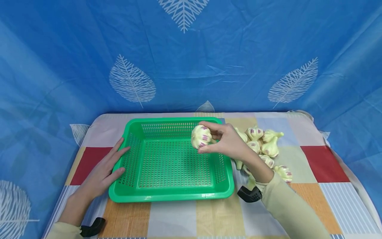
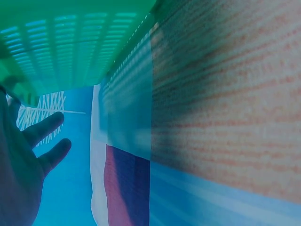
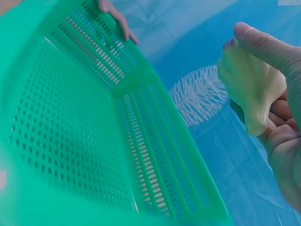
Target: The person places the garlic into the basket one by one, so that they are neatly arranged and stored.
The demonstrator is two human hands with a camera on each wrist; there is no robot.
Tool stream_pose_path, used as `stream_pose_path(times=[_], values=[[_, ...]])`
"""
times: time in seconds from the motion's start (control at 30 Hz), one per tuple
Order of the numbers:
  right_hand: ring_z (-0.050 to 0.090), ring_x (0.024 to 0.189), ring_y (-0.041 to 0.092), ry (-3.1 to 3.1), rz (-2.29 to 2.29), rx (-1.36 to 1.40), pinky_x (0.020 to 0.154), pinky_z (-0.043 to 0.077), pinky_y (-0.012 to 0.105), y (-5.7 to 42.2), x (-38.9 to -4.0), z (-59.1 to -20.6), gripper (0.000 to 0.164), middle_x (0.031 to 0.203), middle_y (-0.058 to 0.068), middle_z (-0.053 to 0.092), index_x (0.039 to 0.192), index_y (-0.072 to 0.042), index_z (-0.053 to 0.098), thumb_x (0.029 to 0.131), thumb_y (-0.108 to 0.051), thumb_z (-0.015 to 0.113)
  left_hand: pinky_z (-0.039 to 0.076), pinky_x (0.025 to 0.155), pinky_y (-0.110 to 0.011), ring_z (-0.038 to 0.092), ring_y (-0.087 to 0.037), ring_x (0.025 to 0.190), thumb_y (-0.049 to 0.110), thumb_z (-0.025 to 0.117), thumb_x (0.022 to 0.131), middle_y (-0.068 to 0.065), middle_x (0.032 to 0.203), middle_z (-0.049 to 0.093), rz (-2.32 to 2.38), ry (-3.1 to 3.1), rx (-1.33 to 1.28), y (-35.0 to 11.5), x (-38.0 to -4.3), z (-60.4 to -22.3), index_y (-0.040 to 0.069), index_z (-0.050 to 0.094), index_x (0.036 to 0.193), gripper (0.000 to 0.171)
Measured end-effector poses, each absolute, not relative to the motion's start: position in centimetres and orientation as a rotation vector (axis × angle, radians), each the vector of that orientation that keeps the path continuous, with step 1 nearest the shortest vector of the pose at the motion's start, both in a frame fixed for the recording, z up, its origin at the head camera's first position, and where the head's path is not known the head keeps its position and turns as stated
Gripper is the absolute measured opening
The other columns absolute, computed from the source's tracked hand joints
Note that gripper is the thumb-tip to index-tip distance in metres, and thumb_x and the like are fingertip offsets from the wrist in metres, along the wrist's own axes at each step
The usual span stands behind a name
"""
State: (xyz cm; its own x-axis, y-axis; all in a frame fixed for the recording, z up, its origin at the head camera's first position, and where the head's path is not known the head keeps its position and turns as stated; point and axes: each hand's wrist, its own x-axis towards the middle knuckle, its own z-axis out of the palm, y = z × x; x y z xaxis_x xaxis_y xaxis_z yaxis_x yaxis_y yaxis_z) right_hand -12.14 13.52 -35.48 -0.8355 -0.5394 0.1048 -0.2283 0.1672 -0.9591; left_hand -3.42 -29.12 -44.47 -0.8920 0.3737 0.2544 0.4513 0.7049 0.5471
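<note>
A green plastic basket with perforated walls and floor stands on the table, and no garlic shows inside it. My right hand pinches a garlic bulb between thumb and fingers above the basket's right end. In the right wrist view, the pale stem of that garlic bulb points down toward the palm. My left hand rests on the basket's left rim with fingers extended, their tips reaching over the edge. In the left wrist view, part of the left hand shows beneath the basket's wall.
A pile of garlic bulbs lies right of the basket, partly hidden behind my right forearm. One garlic bulb sits at the pile's near right. A patchwork-patterned cloth covers the table; a blue leaf-print curtain hangs behind.
</note>
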Motion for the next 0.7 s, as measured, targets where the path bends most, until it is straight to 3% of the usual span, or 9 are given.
stream_pose_path(times=[0.33, 0.6, 0.7], values=[[0.069, 0.105, 0.022, 2.142, -1.64, -0.774, 0.086, 0.056, 0.036, 9.9, -13.8, -36.2, 0.086, 0.121, 0.009, 0.069, 0.146, 0.001, 0.05, 0.072, -0.014, 0.092, 0.04, 0.095, -0.072, 0.022, -0.027, 0.151, 0.014, 0.069, 0.087, -0.004, 0.168, 0.016, -0.987, -2.772, -0.672, -29.1, -3.3, -44.6, 0.016, 0.038, 0.156, 0.076], [0.069, 0.098, 0.019, 2.122, -1.547, -0.853, 0.077, 0.057, 0.036, 6.9, -15.6, -37.7, 0.073, 0.115, 0.001, 0.07, 0.138, -0.006, 0.06, 0.074, -0.02, 0.091, 0.042, 0.093, -0.072, 0.023, -0.028, 0.15, 0.013, 0.07, 0.086, -0.006, 0.168, 0.017, -0.969, -2.756, -0.683, -29.1, -3.3, -44.5, 0.016, 0.038, 0.156, 0.077], [0.068, 0.097, 0.019, 2.104, -1.513, -0.849, 0.076, 0.056, 0.035, 6.0, -16.2, -38.4, 0.076, 0.114, 0.001, 0.07, 0.141, -0.004, 0.058, 0.075, -0.022, 0.091, 0.041, 0.093, -0.072, 0.022, -0.026, 0.15, 0.013, 0.07, 0.086, -0.006, 0.168, 0.017, -0.975, -2.759, -0.683, -29.1, -3.4, -44.5, 0.016, 0.038, 0.156, 0.077]])
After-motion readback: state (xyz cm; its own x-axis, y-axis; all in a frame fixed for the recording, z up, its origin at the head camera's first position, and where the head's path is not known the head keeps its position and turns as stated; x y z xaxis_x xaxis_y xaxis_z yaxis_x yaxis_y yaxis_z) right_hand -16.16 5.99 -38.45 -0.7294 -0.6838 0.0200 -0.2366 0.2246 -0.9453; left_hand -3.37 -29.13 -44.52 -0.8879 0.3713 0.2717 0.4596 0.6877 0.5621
